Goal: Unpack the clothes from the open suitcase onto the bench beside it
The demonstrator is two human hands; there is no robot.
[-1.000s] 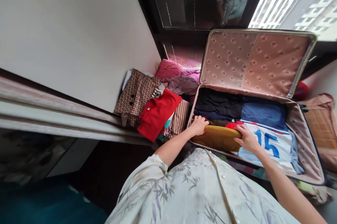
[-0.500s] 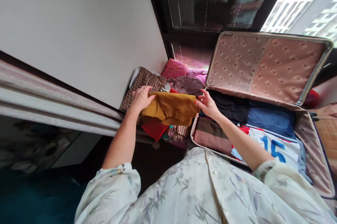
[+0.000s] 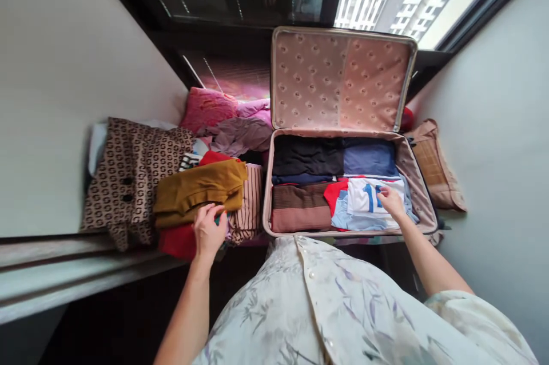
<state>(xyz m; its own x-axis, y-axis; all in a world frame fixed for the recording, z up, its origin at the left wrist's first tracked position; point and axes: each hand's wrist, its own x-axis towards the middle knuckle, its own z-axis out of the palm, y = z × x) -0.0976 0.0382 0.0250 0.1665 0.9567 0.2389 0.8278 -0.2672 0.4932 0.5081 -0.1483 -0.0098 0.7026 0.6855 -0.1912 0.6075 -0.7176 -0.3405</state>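
Note:
An open suitcase (image 3: pixel 422 193) with a pink patterned lid lies in front of me, packed with folded clothes. My right hand (image 3: pixel 391 201) rests on a white jersey with blue numbers (image 3: pixel 368 196) in its front right part. A folded mustard garment (image 3: pixel 199 190) lies on the clothes pile left of the suitcase, on top of a red garment (image 3: pixel 178 241). My left hand (image 3: pixel 209 230) touches the front edge of that pile, just below the mustard garment, fingers spread and holding nothing.
A brown patterned garment (image 3: pixel 128 173) lies at the pile's left, a striped one (image 3: pixel 249 205) beside the suitcase, pink and mauve clothes (image 3: pixel 223 119) behind. A tan bag (image 3: pixel 433 165) sits right of the suitcase. White walls on both sides, a window behind.
Both hands lifted the mustard garment out of the suitcase and laid it on the pile at left. My right hand has gone back onto the jersey.

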